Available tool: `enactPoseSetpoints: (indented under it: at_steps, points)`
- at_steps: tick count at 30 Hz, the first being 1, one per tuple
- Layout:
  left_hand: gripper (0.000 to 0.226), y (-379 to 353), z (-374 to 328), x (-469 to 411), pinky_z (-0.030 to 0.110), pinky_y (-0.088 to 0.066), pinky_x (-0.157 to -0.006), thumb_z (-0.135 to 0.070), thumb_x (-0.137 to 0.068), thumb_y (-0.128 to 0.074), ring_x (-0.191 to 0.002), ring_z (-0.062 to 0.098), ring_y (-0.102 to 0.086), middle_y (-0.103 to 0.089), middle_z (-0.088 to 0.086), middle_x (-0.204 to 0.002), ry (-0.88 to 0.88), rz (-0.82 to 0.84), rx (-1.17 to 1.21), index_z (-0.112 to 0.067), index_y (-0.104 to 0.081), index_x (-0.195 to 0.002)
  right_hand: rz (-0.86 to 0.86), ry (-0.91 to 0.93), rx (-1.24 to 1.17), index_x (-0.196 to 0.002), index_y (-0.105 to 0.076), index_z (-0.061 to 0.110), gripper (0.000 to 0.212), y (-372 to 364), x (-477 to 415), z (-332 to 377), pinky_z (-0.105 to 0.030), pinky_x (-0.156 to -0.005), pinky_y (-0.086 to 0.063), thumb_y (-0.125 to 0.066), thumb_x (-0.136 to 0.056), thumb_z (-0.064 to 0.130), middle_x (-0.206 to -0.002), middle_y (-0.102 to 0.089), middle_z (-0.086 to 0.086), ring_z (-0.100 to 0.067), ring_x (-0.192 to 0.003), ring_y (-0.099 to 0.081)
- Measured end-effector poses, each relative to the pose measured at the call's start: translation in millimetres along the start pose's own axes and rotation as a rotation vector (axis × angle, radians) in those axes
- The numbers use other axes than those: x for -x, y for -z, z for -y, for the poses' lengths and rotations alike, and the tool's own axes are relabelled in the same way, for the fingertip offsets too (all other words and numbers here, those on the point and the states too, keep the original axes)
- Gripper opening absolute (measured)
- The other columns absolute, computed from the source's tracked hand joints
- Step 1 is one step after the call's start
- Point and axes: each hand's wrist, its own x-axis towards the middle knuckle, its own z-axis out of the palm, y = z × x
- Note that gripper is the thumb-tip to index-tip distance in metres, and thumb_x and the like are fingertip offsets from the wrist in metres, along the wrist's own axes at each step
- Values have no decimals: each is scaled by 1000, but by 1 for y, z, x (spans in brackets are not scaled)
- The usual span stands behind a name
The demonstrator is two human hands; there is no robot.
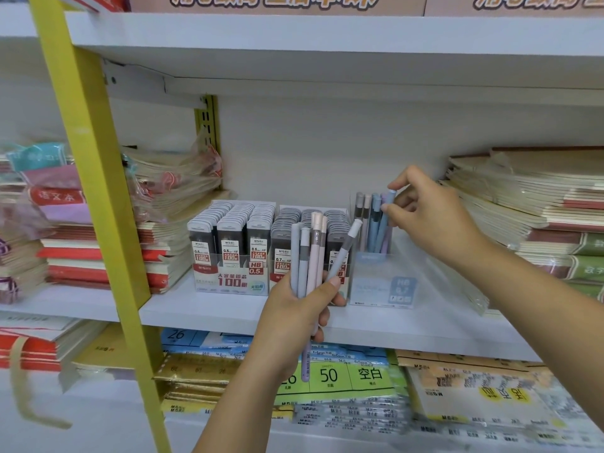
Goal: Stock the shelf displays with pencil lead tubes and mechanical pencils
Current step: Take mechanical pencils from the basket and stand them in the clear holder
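Left hand [294,317] clasps matte pencils [310,253]; right hand [431,220] pinches pastel pencil [389,197] (clear box [376,289]).

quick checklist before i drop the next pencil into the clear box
1. Right grip pinches the top of the lilac pencil: ok.
2. That pencil's tip seated on the box floor: cannot tell.
3. Clear box has room in front of the standing pencils: ok.
4. Left grip holds the spare pencils evenly: not ok, a grey pencil splays right and a purple pencil hangs low.
5. Lead tube displays look full: ok.
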Motion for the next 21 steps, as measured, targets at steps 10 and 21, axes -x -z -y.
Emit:
enactPoseSetpoints:
  at_steps: [10,21]
  points:
    - [13,1,2,-2,21,-40,-41,-22,-93,-70,-47,7,-48,-74,1,-72,-18,-21,-1,-11,-64,-99,14,77,321,-93,-57,15,25,-12,-3,3,-29,-58,-35,-74,-83,30,-79,-57,1,-22,-72,-56]
    - [5,-3,-1,1,21,-39,-40,-20,-95,-67,-47,8,-48,-77,8,-84,-43,19,20,-15,-66,-96,250,-270,-585,-125,-53,37,43,-8,52,55,-17,-74,-53,-61,-91,12,-103,-69,12,0,-86,-67]
